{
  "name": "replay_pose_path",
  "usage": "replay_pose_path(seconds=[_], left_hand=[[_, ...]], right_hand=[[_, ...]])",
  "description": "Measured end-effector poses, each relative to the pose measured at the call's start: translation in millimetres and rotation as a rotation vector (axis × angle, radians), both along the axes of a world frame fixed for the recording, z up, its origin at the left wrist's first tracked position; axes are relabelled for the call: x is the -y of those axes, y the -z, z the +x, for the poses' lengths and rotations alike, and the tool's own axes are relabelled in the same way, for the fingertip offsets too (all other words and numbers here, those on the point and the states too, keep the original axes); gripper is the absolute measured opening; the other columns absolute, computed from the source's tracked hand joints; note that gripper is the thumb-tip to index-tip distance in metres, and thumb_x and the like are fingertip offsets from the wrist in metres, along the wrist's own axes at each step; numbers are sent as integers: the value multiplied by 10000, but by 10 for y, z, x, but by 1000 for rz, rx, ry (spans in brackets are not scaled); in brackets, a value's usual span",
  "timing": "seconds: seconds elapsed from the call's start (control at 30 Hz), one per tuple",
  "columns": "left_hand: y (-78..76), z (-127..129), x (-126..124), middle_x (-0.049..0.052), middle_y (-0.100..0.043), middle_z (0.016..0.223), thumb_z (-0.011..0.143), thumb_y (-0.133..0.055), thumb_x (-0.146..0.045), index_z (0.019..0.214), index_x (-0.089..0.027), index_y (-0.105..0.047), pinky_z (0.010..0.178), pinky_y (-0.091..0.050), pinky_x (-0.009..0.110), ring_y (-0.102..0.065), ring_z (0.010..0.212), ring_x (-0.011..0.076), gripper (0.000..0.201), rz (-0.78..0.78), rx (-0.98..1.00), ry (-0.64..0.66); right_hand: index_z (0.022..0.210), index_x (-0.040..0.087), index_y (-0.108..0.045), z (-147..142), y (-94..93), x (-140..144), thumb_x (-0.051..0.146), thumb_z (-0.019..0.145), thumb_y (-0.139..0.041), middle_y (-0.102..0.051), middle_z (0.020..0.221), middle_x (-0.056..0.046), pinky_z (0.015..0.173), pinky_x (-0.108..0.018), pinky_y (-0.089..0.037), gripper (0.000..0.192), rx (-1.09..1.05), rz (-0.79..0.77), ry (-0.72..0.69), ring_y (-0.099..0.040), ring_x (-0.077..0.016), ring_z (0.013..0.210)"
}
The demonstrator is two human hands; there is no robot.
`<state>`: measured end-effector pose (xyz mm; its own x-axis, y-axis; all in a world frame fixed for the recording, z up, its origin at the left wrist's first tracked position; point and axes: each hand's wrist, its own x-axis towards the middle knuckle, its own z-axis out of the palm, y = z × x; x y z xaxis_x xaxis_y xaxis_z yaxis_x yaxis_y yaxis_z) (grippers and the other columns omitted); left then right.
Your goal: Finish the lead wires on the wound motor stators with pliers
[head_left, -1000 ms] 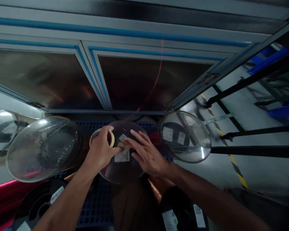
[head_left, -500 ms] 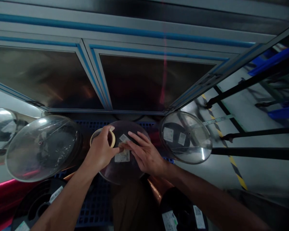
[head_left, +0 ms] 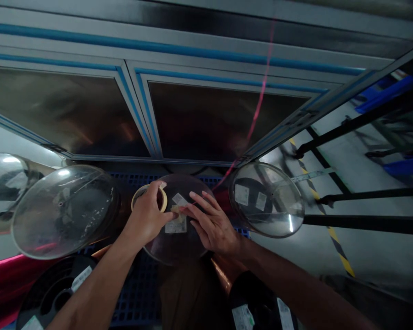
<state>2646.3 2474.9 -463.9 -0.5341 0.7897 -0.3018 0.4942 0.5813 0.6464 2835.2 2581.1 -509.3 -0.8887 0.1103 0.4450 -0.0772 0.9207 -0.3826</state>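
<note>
In the head view, taking the spool (head_left: 181, 250) with the clear round end at the middle as the centre of our dial, we see it sitting directly below us, a pale label (head_left: 177, 226) stuck near the middle of that end. At nine o'clock we find the left hand (head_left: 147, 211), clamped on a roll of tape (head_left: 164, 200), fingers over its top and thumb stretched toward the label. We see the tape roll at about ten o'clock, in front of the spool's edge. At three o'clock lies the right hand (head_left: 215, 227), fingers spread and fingertips over the label; we cannot tell whether they pinch anything. A pink thread (head_left: 258, 107) slants down from one o'clock toward the right hand, and we lose its end near the fingers. At twelve o'clock we face a metal cabinet (head_left: 223, 119) with blue strips. Another clear-ended spool (head_left: 64, 215) stands at nine o'clock, well apart from the centre one, and a third clear-ended spool (head_left: 266, 201) just beyond the right hand at three. We also make out a black reel (head_left: 43, 293) at eight o'clock, a second black reel (head_left: 261, 298) at four and a blue grid pallet (head_left: 134, 298) at seven.
</note>
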Motion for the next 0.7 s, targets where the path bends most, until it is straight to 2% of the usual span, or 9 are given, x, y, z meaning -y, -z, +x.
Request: replay_pose_path(seconds=[0.17,0.33,0.53,0.7], left_hand=[[13,-5,15,86,-635,1220,686,-785,-295,1234,-178,-500,991,-448,375,-598,1148,257,628,17,-14,-11],[3,3,-33,87,-654,1163,697,-786,-324,1204,-175,-518,940,-469,380,-630,1067,259,592,1,-16,-29],[10,9,-79,105,-655,1148,705,-784,-303,1181,-162,-527,924,-468,371,-631,1067,267,559,-9,-34,-50],[51,-4,-80,90,-655,1154,696,-790,-354,1185,-181,-524,904,-470,371,-627,1069,271,583,-11,-36,-39]], right_hand=[[1520,74,-237,57,20,44,18,910,-474,-683,1275,-127,1149,-547,-394,656,-89,-37,36,-339,-265,1463],[1469,69,-333,115,5,107,17,900,-481,-745,1148,-109,1143,-540,-403,589,-103,11,-24,-351,-253,1457],[1401,3,-411,88,-10,67,20,878,-490,-757,1097,-113,1210,-556,-270,530,-39,77,-76,-287,-294,1480],[1396,16,-425,46,-37,54,50,909,-481,-694,1263,-100,1236,-537,-208,491,36,106,-48,-262,-281,1491]])
